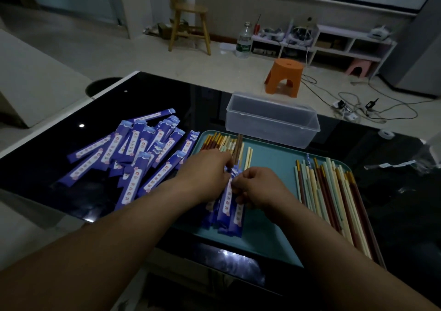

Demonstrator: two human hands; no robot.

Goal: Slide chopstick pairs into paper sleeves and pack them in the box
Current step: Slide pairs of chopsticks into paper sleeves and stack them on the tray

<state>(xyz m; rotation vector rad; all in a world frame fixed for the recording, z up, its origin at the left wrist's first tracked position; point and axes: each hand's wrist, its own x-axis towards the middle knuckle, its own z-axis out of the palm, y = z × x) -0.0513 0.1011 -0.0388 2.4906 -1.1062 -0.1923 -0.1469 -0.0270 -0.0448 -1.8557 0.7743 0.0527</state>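
My left hand (pixel 205 170) grips a brown chopstick pair (pixel 238 147) whose tops stick out past its fingers. My right hand (pixel 259 186) pinches the mouth of a purple paper sleeve (pixel 225 203) over the teal tray (pixel 274 167). Several more purple sleeves lie under both hands on the tray. Loose empty sleeves (pixel 133 151) are heaped on the black table to the left. Bare chopsticks lie in two groups on the tray, one group (pixel 222 141) at its far left and a bigger row (pixel 334 196) along its right side. The clear plastic box (pixel 272 120) stands behind the tray, lid off.
The black glass table (pixel 393 191) ends close to me. Clear plastic wrap (pixel 401 165) and a tape roll (pixel 386 133) lie at the right. Beyond the table are an orange stool (pixel 284 77), a wooden chair (pixel 188 15), floor cables and a low shelf.
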